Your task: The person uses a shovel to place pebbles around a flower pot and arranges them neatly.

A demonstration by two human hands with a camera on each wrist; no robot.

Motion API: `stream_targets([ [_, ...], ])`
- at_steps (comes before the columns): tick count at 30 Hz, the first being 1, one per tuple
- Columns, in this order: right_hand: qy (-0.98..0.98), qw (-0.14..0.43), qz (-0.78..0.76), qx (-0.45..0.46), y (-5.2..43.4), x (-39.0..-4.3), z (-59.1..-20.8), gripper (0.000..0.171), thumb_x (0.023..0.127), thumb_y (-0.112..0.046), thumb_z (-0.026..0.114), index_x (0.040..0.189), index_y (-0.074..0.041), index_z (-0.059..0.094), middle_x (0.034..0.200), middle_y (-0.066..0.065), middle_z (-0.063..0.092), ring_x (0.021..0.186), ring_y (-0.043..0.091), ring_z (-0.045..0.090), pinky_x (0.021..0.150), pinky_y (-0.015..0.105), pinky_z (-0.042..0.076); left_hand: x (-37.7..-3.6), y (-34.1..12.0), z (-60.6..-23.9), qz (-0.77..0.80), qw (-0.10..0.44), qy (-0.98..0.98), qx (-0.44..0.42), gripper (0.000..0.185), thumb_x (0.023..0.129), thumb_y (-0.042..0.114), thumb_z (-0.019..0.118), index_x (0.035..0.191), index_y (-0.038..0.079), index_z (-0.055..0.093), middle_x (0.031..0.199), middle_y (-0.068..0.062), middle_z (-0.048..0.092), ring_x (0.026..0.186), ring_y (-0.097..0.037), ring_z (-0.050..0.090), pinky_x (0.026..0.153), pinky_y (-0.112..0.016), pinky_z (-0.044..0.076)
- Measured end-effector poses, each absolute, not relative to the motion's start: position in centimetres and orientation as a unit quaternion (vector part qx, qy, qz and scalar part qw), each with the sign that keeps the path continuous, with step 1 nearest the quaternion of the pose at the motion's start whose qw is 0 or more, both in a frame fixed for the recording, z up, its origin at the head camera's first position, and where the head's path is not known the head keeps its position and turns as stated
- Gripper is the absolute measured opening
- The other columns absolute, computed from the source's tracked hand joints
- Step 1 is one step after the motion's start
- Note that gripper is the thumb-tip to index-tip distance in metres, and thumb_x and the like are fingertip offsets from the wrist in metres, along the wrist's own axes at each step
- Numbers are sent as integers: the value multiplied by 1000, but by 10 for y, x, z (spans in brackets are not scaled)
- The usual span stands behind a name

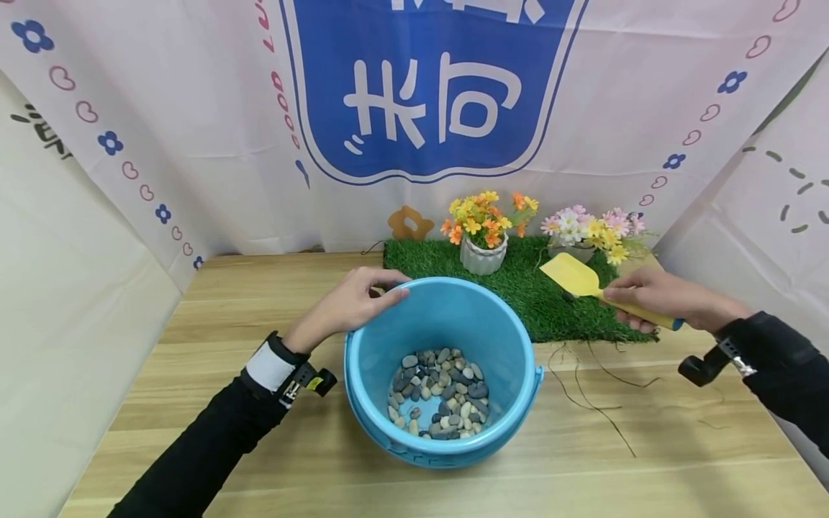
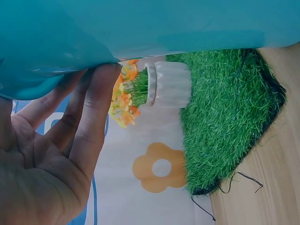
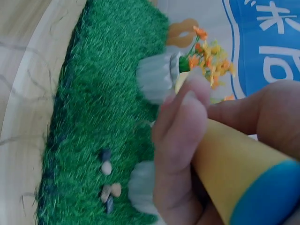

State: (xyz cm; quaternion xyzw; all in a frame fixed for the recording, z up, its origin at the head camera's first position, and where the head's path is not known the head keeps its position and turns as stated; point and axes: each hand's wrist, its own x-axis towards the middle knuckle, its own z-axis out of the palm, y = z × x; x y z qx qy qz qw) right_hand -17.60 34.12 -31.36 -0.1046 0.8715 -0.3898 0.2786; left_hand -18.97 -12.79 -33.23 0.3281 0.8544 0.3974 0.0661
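A light blue bucket [image 1: 442,302] stands on the wooden table, with several grey and tan pebbles [image 1: 447,388] spread over its bottom. At its far left rim, my left hand [image 1: 352,298] grips the edge, thumb over the inner side; the left wrist view shows the fingers [image 2: 96,103] against the outer wall. My right hand [image 1: 648,291] holds a yellow toy shovel [image 1: 571,275] by its handle, above the grass mat and right of the bucket. The handle's blue end [image 3: 269,197] points back toward the wrist, and the blade points left.
Behind the bucket lies a green artificial grass mat [image 1: 531,302] bearing a pot of orange and yellow flowers [image 1: 484,255] and a pot of pink and yellow flowers [image 1: 573,248]. Several loose pebbles [image 3: 107,168] lie on the mat. Dark threads [image 1: 589,403] trail over the table. A printed cloth [image 1: 227,144] hangs behind.
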Motion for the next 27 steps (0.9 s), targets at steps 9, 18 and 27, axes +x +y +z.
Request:
stream_targets([
  [9,888,202,-382,-158,315,-171,-297,31,99,-31,48,106,-3,59,85,16,59,65,25,58,55,34,51,-190,-128,-332,406,59,848,335,26,96,26,55,114,12,66,96,1,64,84,-12,61,68,-28,54],
  [18,886,177,-383,-194,291,-168,-281,31,97,-34,49,108,-8,62,80,14,58,62,28,54,53,33,49,-190,-128,-333,402,60,850,336,27,96,26,54,115,12,66,96,1,64,84,-12,61,68,-27,53],
  [27,884,180,-376,-213,268,-158,-272,27,95,-34,54,109,-14,64,75,11,59,55,23,53,45,30,46,-190,-127,-333,403,60,848,339,27,96,26,54,116,11,65,96,0,65,83,-13,62,68,-28,54],
])
